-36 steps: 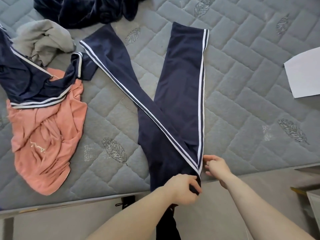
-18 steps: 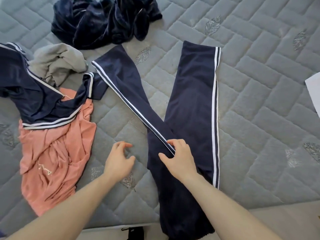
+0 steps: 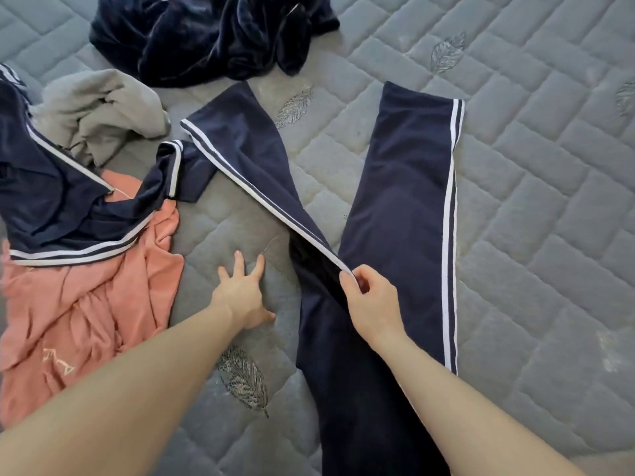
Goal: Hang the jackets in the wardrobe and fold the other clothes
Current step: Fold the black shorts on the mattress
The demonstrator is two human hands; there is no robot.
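Navy track pants [image 3: 398, 207] with white side stripes lie in a V on the grey quilted mattress [image 3: 532, 218], the waist end running off the near edge. My right hand [image 3: 369, 300] pinches the striped edge of the left leg near the crotch and lifts it slightly. My left hand [image 3: 242, 292] presses flat on the mattress just left of the pants, fingers spread. A navy jacket [image 3: 51, 201] with white stripes lies crumpled at the left.
A salmon-pink garment [image 3: 89, 314] lies under the jacket at the left. A grey garment [image 3: 103, 111] sits behind it. A dark blue velvet heap [image 3: 209, 32] lies at the back.
My hands moved from the pants' waist up onto the mattress. The right hand took the left leg's striped edge and raised it. The left hand settled flat on the mattress.
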